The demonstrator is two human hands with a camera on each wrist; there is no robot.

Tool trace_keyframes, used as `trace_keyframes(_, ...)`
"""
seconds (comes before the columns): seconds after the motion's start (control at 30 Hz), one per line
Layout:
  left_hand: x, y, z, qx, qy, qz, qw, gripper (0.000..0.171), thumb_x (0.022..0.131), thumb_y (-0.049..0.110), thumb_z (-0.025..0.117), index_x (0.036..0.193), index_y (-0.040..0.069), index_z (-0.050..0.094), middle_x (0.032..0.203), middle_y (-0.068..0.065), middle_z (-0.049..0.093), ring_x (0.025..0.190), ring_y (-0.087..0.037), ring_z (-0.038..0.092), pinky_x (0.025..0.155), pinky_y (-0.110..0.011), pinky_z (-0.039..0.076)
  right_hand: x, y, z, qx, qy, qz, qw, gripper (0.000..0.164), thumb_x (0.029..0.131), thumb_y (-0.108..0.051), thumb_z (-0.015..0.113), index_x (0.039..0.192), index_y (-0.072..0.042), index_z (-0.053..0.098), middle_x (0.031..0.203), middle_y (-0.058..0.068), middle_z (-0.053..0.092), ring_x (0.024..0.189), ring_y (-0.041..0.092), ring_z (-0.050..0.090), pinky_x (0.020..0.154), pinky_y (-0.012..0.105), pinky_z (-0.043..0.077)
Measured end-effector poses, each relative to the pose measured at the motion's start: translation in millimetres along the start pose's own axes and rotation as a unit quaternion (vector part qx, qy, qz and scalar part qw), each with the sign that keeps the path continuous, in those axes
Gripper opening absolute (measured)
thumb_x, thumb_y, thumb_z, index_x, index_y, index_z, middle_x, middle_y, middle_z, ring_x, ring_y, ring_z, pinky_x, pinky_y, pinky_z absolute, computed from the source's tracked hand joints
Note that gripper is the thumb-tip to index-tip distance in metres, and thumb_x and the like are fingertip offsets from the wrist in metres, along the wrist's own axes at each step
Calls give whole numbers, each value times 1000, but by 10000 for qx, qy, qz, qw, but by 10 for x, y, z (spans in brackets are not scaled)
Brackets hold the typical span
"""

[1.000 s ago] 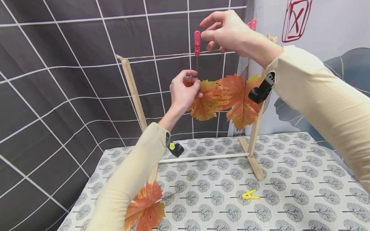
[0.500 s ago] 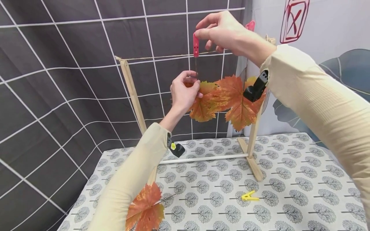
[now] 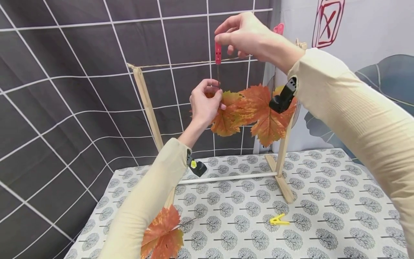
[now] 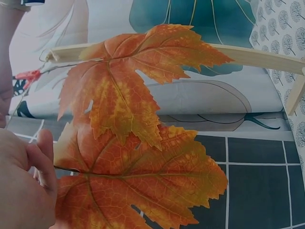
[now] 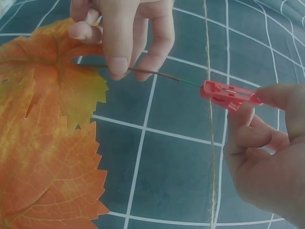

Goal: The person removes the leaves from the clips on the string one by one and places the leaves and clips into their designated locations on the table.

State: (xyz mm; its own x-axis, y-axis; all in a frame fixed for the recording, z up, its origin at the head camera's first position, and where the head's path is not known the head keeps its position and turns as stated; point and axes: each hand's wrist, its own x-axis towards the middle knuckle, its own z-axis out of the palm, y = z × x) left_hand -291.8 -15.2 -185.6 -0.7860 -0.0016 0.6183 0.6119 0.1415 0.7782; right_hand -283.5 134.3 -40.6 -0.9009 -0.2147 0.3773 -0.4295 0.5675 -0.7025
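My left hand point(image 3: 204, 102) pinches the thin stem of an orange-yellow maple leaf point(image 3: 225, 120) between thumb and fingers. The stem point(image 5: 164, 75) runs up to a red clothespin point(image 5: 228, 94) at the twine point(image 5: 208, 52), as the right wrist view shows. My right hand point(image 3: 249, 37) pinches that clothespin's handle ends; its nose sits over the twine with the stem's tip at it. To the right hangs a second maple leaf point(image 3: 270, 117), overlapping the first in the head view, below another red clothespin point(image 3: 279, 28) partly hidden by my right hand.
The twine spans a wooden frame, with a left post point(image 3: 147, 104), a right post point(image 3: 282, 154) and a white lower bar point(image 3: 229, 177). On the tree-print tablecloth point(image 3: 245, 237) lie a yellow clothespin point(image 3: 279, 219) and a loose maple leaf point(image 3: 163, 235), partly behind my left sleeve.
My right hand has moved left onto the red clothespin and now pinches its top, where one second ago its fingers were beside it. My left hand keeps its pinch on the stem.
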Motion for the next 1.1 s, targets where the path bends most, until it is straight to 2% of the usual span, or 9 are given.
trace_keyframes(0.33,10,-8,11,16,37,57,10000,15,94,3,68,108,4,65,89,-8,68,52,-20,66,47,-26,53,14,-14,-9,-164,-56,79,9998,41,99,-31,62,136,-12,60,111,3,60,85,16,52,56,19,46)
trace_keyframes(0.57,18,-3,19,31,63,78,9999,17,93,3,68,110,0,65,86,-8,69,50,-20,65,43,-26,51,38,-15,-4,-81,-122,92,9999,31,101,-26,60,128,-12,61,100,5,55,81,15,49,53,18,41)
trace_keyframes(0.67,21,6,20,28,101,56,9999,16,93,3,68,108,1,65,86,-7,69,49,-19,64,42,-26,51,43,-15,2,-216,-100,20,9997,31,101,-27,59,128,-11,61,98,5,52,81,14,47,55,19,40)
trace_keyframes(0.8,27,21,20,50,155,28,9999,15,93,2,68,107,2,66,85,-7,69,48,-19,63,42,-26,50,37,-8,14,-507,14,-136,9986,34,102,-28,58,130,-9,61,98,4,50,82,13,44,61,21,42)
trace_keyframes(1.1,35,36,24,74,127,35,9999,13,94,3,67,107,5,66,86,-7,70,49,-19,64,42,-26,50,34,17,29,-583,353,-337,9971,30,102,-26,57,125,-8,63,101,4,54,77,13,43,63,21,41)
